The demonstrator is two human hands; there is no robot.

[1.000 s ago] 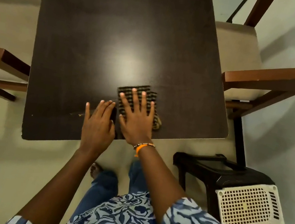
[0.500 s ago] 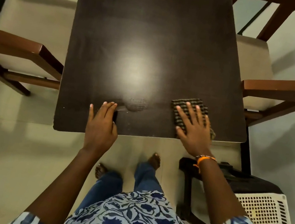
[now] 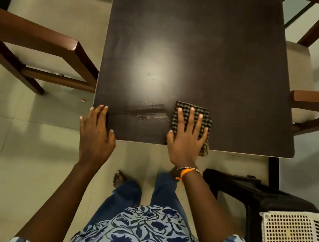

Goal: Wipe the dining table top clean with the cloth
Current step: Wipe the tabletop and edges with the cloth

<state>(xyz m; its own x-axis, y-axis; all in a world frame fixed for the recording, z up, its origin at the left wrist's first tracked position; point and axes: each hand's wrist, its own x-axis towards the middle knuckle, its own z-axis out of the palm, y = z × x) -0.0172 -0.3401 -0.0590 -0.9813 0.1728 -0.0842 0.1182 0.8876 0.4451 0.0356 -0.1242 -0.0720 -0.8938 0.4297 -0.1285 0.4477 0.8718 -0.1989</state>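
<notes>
A dark brown dining table top [image 3: 200, 42] fills the upper middle of the head view. My right hand [image 3: 188, 137] lies flat, fingers spread, pressing a folded green-and-black checked cloth [image 3: 205, 114] onto the table near its front edge. The cloth's lower corner hangs just over that edge. Left of the cloth sits a damp streak with a small pile of crumbs [image 3: 146, 116]. My left hand [image 3: 97, 131] is cupped against the table's front left corner, fingers together, holding nothing.
Wooden chairs with cream seats stand at the left [image 3: 40, 40] and right [image 3: 317, 101] of the table. A black plastic stool [image 3: 248, 192] with a white perforated basket [image 3: 292, 234] stands on the floor at the lower right. My feet are under the front edge.
My right hand has slid the cloth leftward from the front right corner toward the crumbs. My left hand now sits at the table's left corner as the view shifted left.
</notes>
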